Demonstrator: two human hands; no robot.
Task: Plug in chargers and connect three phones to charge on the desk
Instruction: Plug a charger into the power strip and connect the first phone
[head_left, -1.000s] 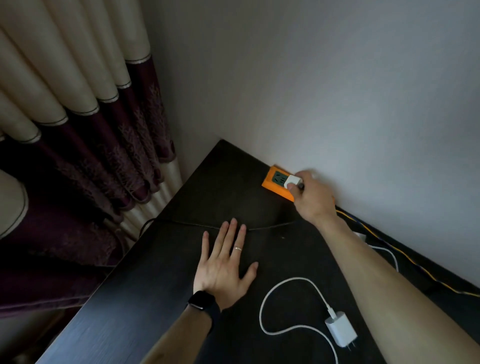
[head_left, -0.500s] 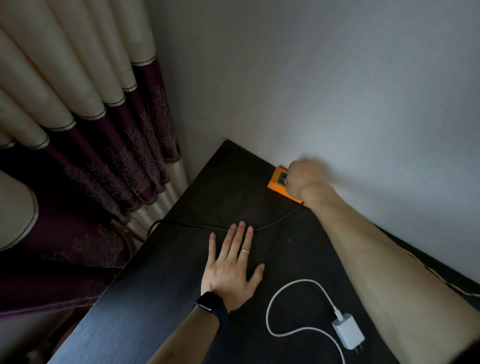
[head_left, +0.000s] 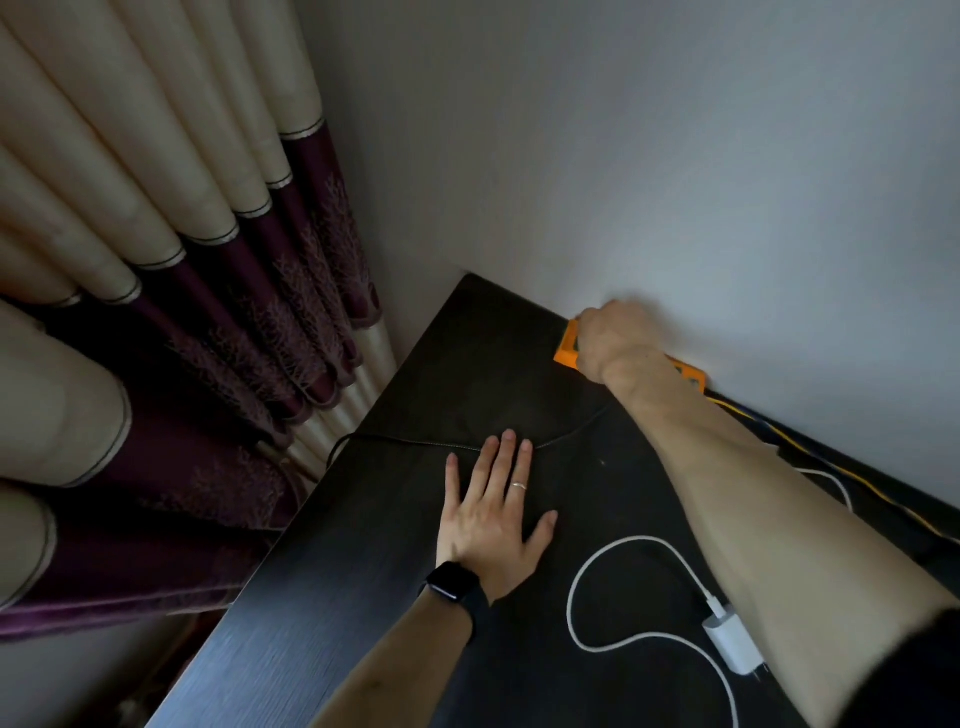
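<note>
An orange power strip (head_left: 566, 349) lies against the wall at the back of the dark desk (head_left: 353, 582). My right hand (head_left: 610, 338) is closed in a fist on top of the strip, and the white charger it holds is hidden under the fingers. My left hand (head_left: 491, 512) rests flat on the desk, fingers spread, with a watch on the wrist. A second white charger (head_left: 732, 644) with its looped white cable (head_left: 576, 571) lies on the desk under my right forearm. No phone is in view.
A thin black cord (head_left: 415, 441) runs across the desk past my left fingertips and off the left edge. A yellow cord (head_left: 831, 470) trails along the wall from the strip. Cream and purple curtains (head_left: 208, 312) hang left of the desk.
My right hand has turned over the strip and now covers the white charger that showed a second ago. The view has shifted slightly. My left hand stays flat.
</note>
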